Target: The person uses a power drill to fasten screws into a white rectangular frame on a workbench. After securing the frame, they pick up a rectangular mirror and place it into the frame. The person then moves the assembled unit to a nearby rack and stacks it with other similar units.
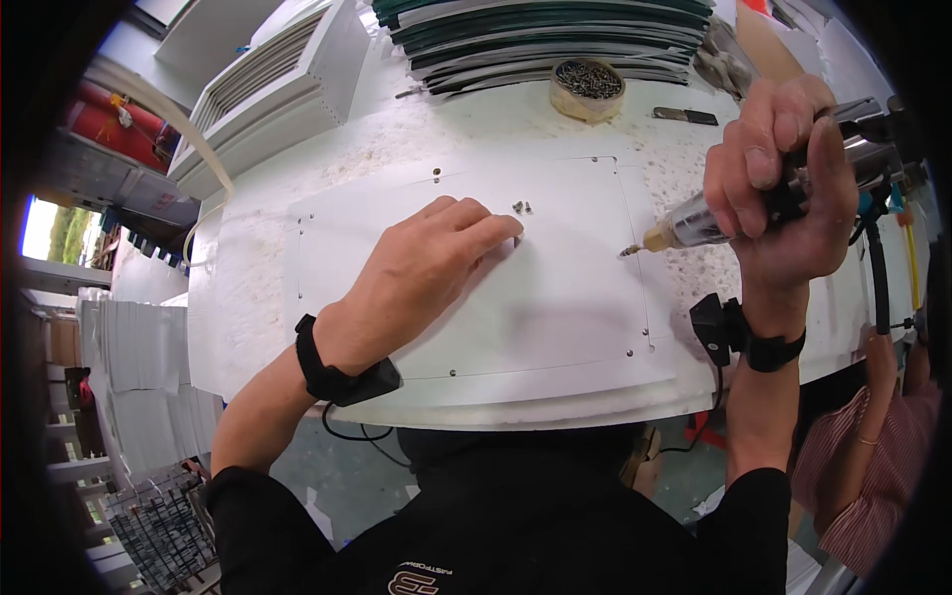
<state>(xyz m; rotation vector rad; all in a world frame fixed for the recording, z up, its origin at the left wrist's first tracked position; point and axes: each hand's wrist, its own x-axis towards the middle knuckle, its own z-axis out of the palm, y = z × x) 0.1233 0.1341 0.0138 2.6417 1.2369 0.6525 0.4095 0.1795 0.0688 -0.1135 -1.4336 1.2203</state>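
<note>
The right hand (815,223) is clamped around a driver (699,218) at upper right, its tip by the right edge of a white panel (555,288) at the centre. The left hand (426,253) has its fingertips bunched over the panel, beside loose screws (519,207); whether they pinch one, I cannot tell. At the top, a tub (585,107) stands on the table (674,183).

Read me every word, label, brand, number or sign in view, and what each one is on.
Black shirt: pale lettering with an emblem below it, near the lower edge; I won't copy the wording.
Driver in the right hand: no legible text.
White panel: no writing seen.
Red object at far left: any marking is too small to read.
</note>
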